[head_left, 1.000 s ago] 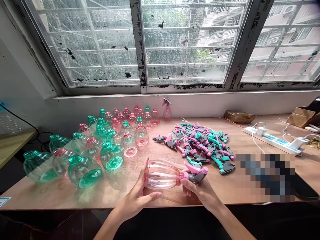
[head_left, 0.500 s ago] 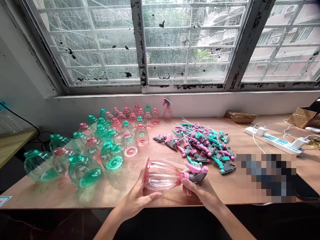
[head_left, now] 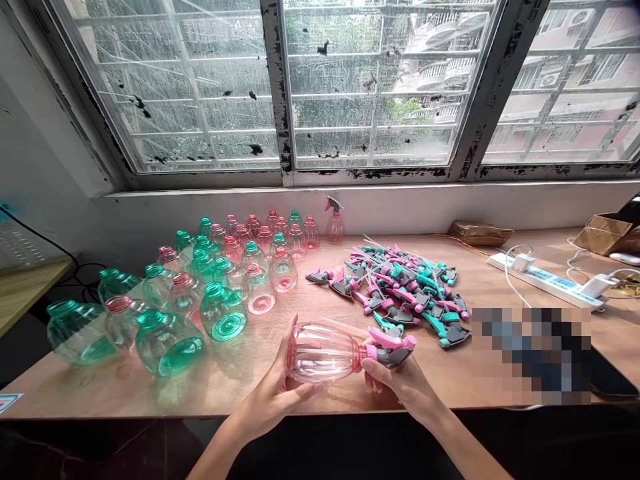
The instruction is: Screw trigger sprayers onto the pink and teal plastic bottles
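A clear pink bottle (head_left: pixel 323 352) lies on its side above the front edge of the wooden table (head_left: pixel 250 373). My left hand (head_left: pixel 277 393) cups its base, thumb and fingers wrapped round it. My right hand (head_left: pixel 400 387) grips the pink and grey spray head (head_left: pixel 393 347) that sits at the bottle's neck. Just behind my right hand lies a pile of pink and teal spray heads (head_left: pixel 400 283) with thin tubes.
Several open pink and green bottles (head_left: pixel 220 280) stand at the left. One bottle with a spray head (head_left: pixel 335 220) stands by the wall. A power strip (head_left: pixel 545 283) with cables, brown packets (head_left: pixel 480 233) and a dark phone (head_left: pixel 607 380) lie at the right.
The bottle has shifted very slightly in my hands; my left fingers have closed a little tighter under its base. Everything else on the table is as before.
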The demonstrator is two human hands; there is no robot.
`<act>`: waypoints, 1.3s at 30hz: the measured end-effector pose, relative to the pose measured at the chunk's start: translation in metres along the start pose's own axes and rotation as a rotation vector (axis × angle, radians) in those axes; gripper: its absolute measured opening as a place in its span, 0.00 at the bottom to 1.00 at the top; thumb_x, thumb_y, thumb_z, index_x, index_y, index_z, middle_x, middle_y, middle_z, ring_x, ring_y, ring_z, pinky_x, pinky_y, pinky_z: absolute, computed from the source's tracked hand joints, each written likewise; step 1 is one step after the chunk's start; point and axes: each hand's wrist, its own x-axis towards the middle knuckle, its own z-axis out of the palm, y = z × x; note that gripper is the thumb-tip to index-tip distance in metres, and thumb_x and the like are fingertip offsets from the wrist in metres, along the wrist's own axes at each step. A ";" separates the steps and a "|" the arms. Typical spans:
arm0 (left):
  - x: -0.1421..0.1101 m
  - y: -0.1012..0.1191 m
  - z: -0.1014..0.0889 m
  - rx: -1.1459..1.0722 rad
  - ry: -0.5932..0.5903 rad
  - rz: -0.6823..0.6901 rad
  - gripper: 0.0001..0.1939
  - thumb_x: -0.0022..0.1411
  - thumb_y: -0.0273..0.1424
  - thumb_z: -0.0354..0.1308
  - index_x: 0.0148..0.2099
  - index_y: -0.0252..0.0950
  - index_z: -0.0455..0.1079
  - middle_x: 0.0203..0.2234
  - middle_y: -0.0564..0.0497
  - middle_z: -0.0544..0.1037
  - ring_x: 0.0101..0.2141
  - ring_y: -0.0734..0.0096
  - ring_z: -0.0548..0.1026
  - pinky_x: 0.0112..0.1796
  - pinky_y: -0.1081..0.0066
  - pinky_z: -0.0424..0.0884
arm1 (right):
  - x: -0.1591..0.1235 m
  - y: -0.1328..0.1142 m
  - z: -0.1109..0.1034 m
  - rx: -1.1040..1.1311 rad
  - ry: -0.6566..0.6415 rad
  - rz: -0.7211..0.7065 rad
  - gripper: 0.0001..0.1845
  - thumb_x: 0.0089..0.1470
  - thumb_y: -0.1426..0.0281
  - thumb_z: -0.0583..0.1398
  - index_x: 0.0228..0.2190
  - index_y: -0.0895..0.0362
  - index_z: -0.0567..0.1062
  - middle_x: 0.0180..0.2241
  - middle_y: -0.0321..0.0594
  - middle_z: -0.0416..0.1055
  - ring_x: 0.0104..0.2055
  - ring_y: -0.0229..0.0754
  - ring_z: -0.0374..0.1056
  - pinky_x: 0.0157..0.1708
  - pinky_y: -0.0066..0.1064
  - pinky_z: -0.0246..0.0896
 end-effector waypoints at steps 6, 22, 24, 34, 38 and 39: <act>-0.001 -0.004 -0.001 -0.050 -0.020 -0.062 0.59 0.65 0.43 0.67 0.77 0.49 0.23 0.68 0.43 0.64 0.67 0.47 0.62 0.66 0.50 0.60 | 0.001 0.006 -0.003 -0.037 -0.008 0.045 0.22 0.57 0.50 0.68 0.32 0.58 0.79 0.20 0.36 0.73 0.22 0.38 0.65 0.24 0.30 0.63; 0.000 0.000 0.001 -0.020 0.012 -0.011 0.57 0.66 0.41 0.66 0.77 0.51 0.24 0.71 0.44 0.59 0.70 0.48 0.55 0.67 0.53 0.58 | 0.002 0.004 -0.001 0.015 -0.005 0.036 0.22 0.55 0.50 0.69 0.31 0.59 0.80 0.19 0.35 0.72 0.21 0.37 0.64 0.23 0.29 0.61; 0.000 -0.001 0.001 -0.024 0.003 -0.041 0.56 0.65 0.42 0.66 0.77 0.49 0.26 0.67 0.43 0.65 0.68 0.48 0.59 0.66 0.52 0.59 | 0.003 0.007 -0.001 0.011 0.003 0.045 0.23 0.54 0.50 0.69 0.36 0.59 0.81 0.18 0.34 0.73 0.20 0.37 0.63 0.22 0.29 0.61; 0.003 -0.005 -0.001 -0.009 -0.015 -0.048 0.57 0.66 0.44 0.65 0.77 0.51 0.24 0.73 0.45 0.55 0.69 0.45 0.60 0.66 0.50 0.59 | 0.001 0.004 0.000 0.101 0.004 0.004 0.19 0.57 0.53 0.69 0.37 0.57 0.79 0.21 0.33 0.73 0.22 0.38 0.65 0.23 0.30 0.62; 0.017 -0.003 0.000 0.007 -0.049 -0.026 0.58 0.66 0.42 0.65 0.76 0.52 0.20 0.73 0.43 0.55 0.58 0.50 0.74 0.58 0.53 0.70 | 0.001 0.009 0.000 0.117 0.058 -0.004 0.17 0.59 0.55 0.68 0.33 0.57 0.79 0.23 0.37 0.75 0.22 0.38 0.66 0.23 0.30 0.60; 0.020 -0.003 0.001 0.009 -0.046 -0.037 0.59 0.65 0.41 0.66 0.76 0.51 0.20 0.73 0.42 0.55 0.53 0.51 0.77 0.55 0.53 0.73 | 0.002 0.011 -0.001 0.118 0.075 -0.009 0.17 0.59 0.56 0.68 0.33 0.57 0.79 0.25 0.38 0.76 0.22 0.38 0.66 0.23 0.30 0.60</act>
